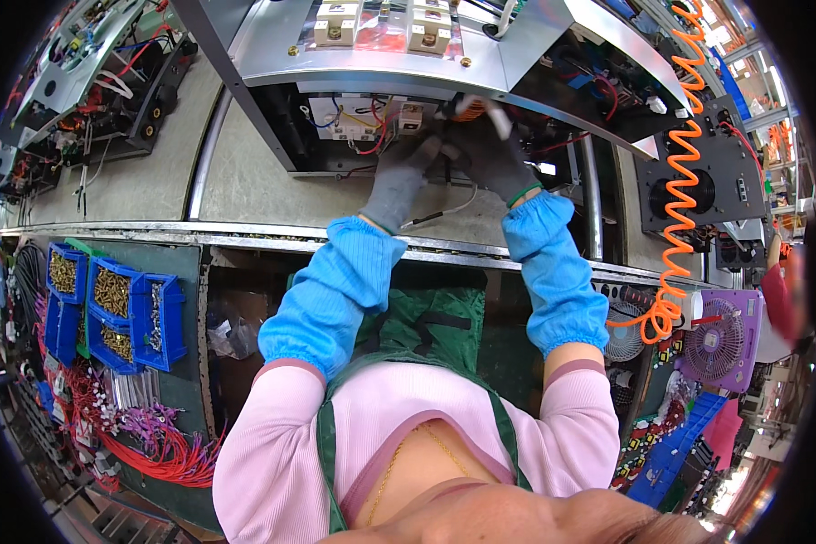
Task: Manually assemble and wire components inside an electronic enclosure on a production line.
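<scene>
In front of me stands a metal equipment chassis (pixel 372 68), and both my grey-gloved hands reach into its lower opening. My left hand (pixel 403 172) has its fingers drawn together just right of a white board with coloured wires (pixel 352 120). Close beside it, my right hand (pixel 497 156) has its fingers bent inward, partly in shadow. The fingertips meet below an orange wound part (pixel 470 110); whatever they pinch is too dark and small to make out. A thin cable (pixel 442 214) lies on the bench beneath the hands.
Blue bins (pixel 113 292) of brass-coloured screws and red wire bundles (pixel 168 458) sit at the left. Another opened chassis (pixel 109 100) stands at the far left. An orange coiled hose (pixel 684 181) hangs at the right, by a black panel (pixel 703 181) and a purple fan (pixel 716 340).
</scene>
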